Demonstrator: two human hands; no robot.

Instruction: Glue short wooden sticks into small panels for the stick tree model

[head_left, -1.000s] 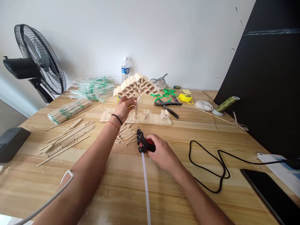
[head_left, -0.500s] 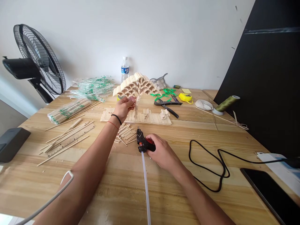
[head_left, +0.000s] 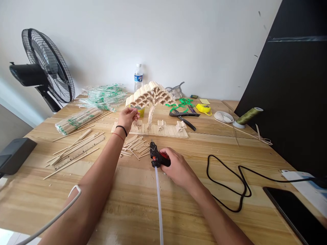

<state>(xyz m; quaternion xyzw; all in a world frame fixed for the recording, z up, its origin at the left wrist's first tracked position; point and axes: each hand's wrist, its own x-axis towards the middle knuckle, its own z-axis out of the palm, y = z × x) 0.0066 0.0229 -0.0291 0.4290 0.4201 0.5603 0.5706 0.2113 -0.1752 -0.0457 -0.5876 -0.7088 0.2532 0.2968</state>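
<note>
My right hand [head_left: 175, 163] is wrapped round the handle of a black hot glue gun [head_left: 155, 153], whose nozzle points away from me. A long translucent glue stick [head_left: 158, 200] trails from its back end. My left hand [head_left: 128, 118] is raised beside the trunk of a tree-shaped model [head_left: 151, 114] built from small wooden stick pieces. Its thumb and fingertips are pinched together under the left side of the canopy; whatever they hold is too small to make out. The tree stands on a base of wooden sticks [head_left: 166, 131]. Short cut sticks [head_left: 138, 145] lie in front of it.
Long sticks and a clear ruler [head_left: 79, 153] lie left, near a bagged stick bundle [head_left: 79, 119]. Behind are plastic wrappers [head_left: 102, 95] and a bottle [head_left: 138, 78]. Pliers [head_left: 184, 117], a yellow tape measure [head_left: 203, 109], a thread spool [head_left: 249, 116], a black cable [head_left: 242, 177] and a phone [head_left: 293, 211] lie right.
My left hand has drawn back left and slightly down from the tree's trunk. The glue gun stays in my right hand almost in place. The whole view has shifted slightly.
</note>
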